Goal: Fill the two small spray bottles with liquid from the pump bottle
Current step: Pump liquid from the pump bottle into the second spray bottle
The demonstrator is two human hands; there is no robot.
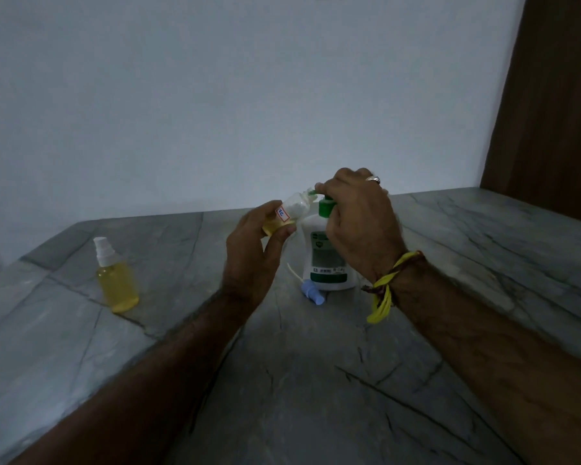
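Note:
My left hand (pixel 254 243) grips a small clear spray bottle (pixel 291 211) with its top off, tilted so its open neck meets the green nozzle of the pump bottle. It holds a little yellow liquid and bears a small label. The white pump bottle (pixel 326 260) stands upright on the marble counter. My right hand (pixel 359 216) is curled over its green pump head. A second small spray bottle (pixel 116 278), with its white sprayer on, stands at the left with yellow liquid in it.
A blue sprayer cap (pixel 312 293) with its white dip tube lies on the grey marble counter (pixel 316 380) in front of the pump bottle. A pale wall runs behind; a brown door or panel (pixel 550 112) stands at the right.

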